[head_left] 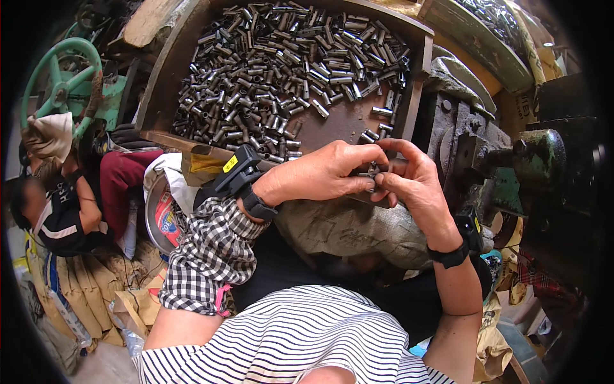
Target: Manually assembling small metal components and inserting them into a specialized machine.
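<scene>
My left hand (326,171) and my right hand (414,180) meet at the near right edge of a shallow tray (323,131). Between their fingertips they pinch a small dark metal piece (373,169); the fingers cover most of it, so its full shape is hidden. Many short, shiny metal tubes (256,83) lie heaped in the tray, thinning out towards its near right corner. Just beyond my fingers, a few loose tubes (369,136) rest on the tray bottom. Grey-green sackcloth (358,233) is draped below both hands.
To the right stands an oily machine with a thick spindle (540,160). A metal basin (153,214) sits left of my checked sleeve. Further left, another person (70,211) is beside a green handwheel (61,89). A second container of metal parts (489,32) is at the far right.
</scene>
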`<state>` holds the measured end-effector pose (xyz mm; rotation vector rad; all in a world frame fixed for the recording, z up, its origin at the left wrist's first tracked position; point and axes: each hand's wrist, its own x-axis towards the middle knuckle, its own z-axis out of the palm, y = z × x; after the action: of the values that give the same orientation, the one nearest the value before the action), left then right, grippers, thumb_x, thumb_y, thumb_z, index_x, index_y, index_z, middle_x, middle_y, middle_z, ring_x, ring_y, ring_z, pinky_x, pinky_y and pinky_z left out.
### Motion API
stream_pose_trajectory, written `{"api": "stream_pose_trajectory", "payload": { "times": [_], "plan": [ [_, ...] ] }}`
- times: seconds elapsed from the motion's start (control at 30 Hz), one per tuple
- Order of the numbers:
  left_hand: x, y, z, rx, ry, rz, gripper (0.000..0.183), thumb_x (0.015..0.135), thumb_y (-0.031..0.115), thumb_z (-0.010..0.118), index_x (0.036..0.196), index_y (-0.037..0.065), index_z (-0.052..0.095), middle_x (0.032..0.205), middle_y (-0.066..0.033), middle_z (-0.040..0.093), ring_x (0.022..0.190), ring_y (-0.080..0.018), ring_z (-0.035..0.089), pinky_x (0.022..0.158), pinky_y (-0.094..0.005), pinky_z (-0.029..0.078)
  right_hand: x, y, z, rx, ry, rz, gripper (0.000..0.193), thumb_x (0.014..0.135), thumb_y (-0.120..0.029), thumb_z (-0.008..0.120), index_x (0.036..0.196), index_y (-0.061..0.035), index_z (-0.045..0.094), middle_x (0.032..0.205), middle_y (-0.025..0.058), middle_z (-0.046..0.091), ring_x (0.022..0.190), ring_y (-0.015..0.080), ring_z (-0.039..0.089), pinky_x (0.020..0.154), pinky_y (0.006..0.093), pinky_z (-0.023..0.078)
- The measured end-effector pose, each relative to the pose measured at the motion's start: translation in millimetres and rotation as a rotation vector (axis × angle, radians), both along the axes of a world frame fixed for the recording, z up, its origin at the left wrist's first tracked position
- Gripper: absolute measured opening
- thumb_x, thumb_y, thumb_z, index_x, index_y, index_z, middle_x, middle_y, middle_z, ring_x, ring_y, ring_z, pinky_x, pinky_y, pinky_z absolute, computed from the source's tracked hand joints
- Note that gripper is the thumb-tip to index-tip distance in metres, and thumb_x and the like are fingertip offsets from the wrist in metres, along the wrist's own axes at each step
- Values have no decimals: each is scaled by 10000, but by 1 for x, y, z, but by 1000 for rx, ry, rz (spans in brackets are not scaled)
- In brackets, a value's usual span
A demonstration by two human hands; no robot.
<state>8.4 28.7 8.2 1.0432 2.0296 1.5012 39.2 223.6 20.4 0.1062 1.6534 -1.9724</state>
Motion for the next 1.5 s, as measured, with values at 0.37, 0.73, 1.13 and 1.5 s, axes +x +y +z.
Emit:
{"api": "stream_pose_trajectory", "payload": {
  "times": [0.37, 0.73, 1.13, 1.5],
  "plan": [
    [-20, -30, -3, 607, -949, 396, 320, 903, 95, 529, 1206, 4, 486, 981, -163, 641, 647, -118, 638, 473, -167, 500, -19, -29, -12, 1483, 1217, 611, 85, 706, -108, 601, 767, -80, 652, 840, 73, 596, 876, 230, 555, 851, 411, 360],
    [-2, -11, -17, -246, 317, 304, 246, 664, 46, 667, 898, 22, 596, 787, -165, 587, 765, -347, 589, 669, -398, 475, -39, -17, -22, 1276, 1308, 575, 161, 741, -104, 572, 882, -29, 598, 875, 107, 580, 876, 250, 581, 814, 389, 403],
    [-11, -4, -17, -488, 541, 68, 53, 713, 72, 574, 730, 40, 612, 716, -135, 608, 740, -318, 628, 639, -404, 499, -26, -15, -17, 1132, 1287, 160, 131, 759, -96, 609, 773, -56, 485, 741, 105, 550, 604, 270, 571, 583, 354, 452],
    [-14, 1, -25, -561, 530, -4, 119, 734, 44, 580, 826, 9, 515, 758, -165, 587, 725, -355, 603, 620, -427, 479, -1, 0, -15, 574, 680, -88, 241, 797, -6, 617, 1036, -35, 608, 760, 61, 599, 553, 101, 550, 512, 241, 440]
  ]
}}
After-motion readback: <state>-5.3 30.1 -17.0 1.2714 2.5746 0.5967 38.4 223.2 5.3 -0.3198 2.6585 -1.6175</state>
